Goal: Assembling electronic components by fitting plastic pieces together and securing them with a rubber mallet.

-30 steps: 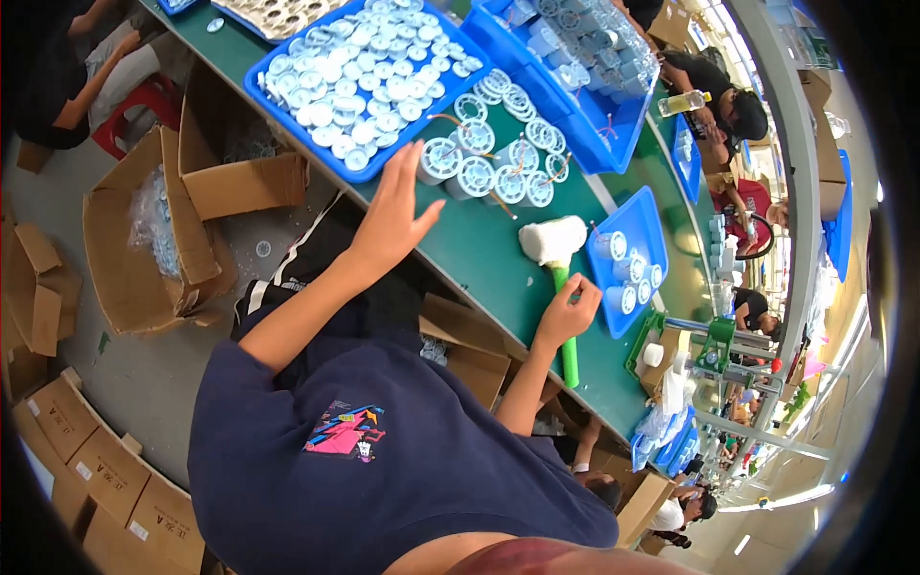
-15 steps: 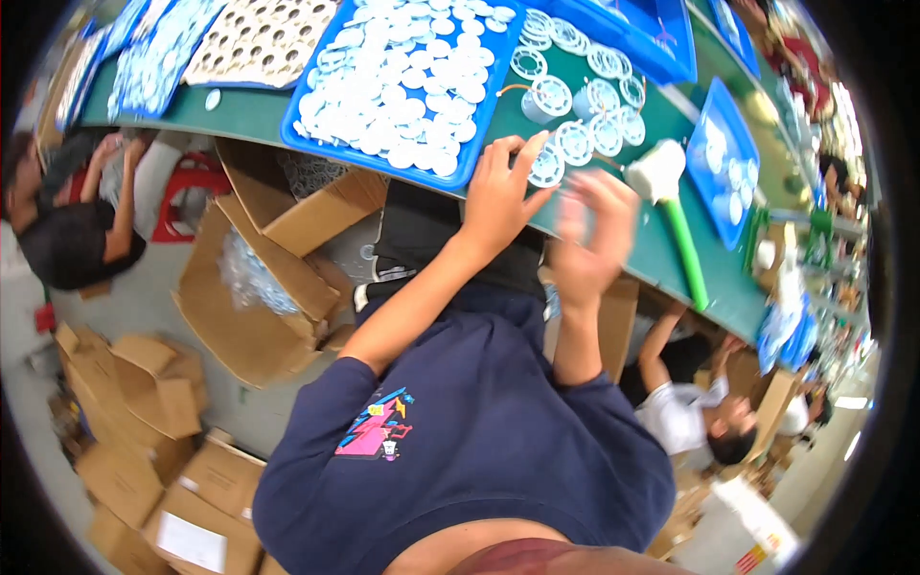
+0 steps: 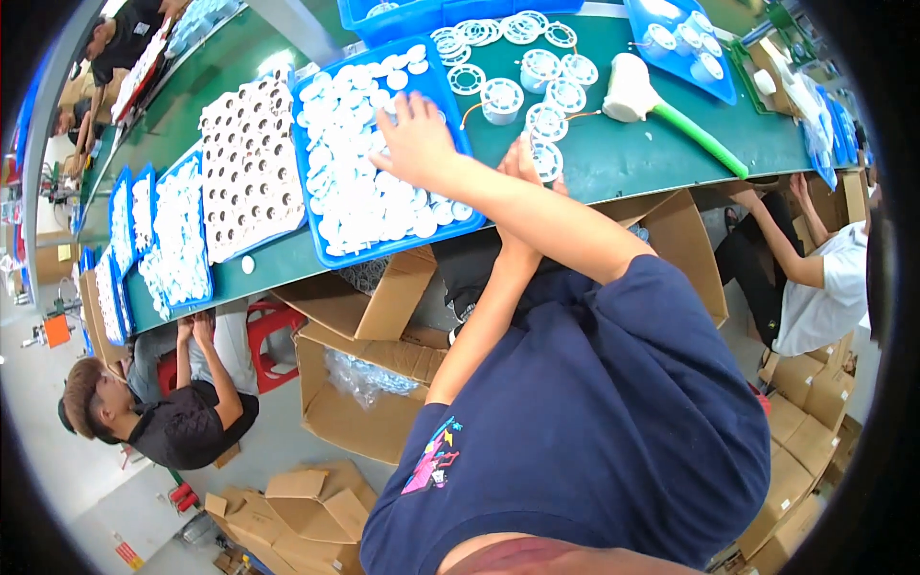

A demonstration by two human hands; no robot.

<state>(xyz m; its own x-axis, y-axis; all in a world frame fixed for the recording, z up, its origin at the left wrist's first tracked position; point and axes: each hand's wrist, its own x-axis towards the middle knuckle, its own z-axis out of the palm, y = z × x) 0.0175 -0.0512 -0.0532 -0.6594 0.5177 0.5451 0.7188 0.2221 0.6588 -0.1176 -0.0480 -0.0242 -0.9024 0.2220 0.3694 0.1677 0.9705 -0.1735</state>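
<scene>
Over the blue tray point(image 3: 402, 246), our right hand point(image 3: 417, 141) has fingers wide, we can't tell what our left hand point(image 3: 520, 165) grips, and 2 crossed arms point(image 3: 551, 209) could bump the white cup point(image 3: 501, 102).

White discs point(image 3: 350, 153) heaped in tray point(image 3: 383, 251), slotted part point(image 3: 546, 159) nearby

The table point(image 3: 623, 158) is coloured green, the tray point(image 3: 402, 247) blue. Bluish white is seen on the discs point(image 3: 350, 158) and the cups point(image 3: 500, 103). The cream sheet point(image 3: 249, 163) is patterned with rows of dark holes. The navy shirt point(image 3: 575, 412) is decorated with a print point(image 3: 431, 462) in pink, blue and yellow.
</scene>
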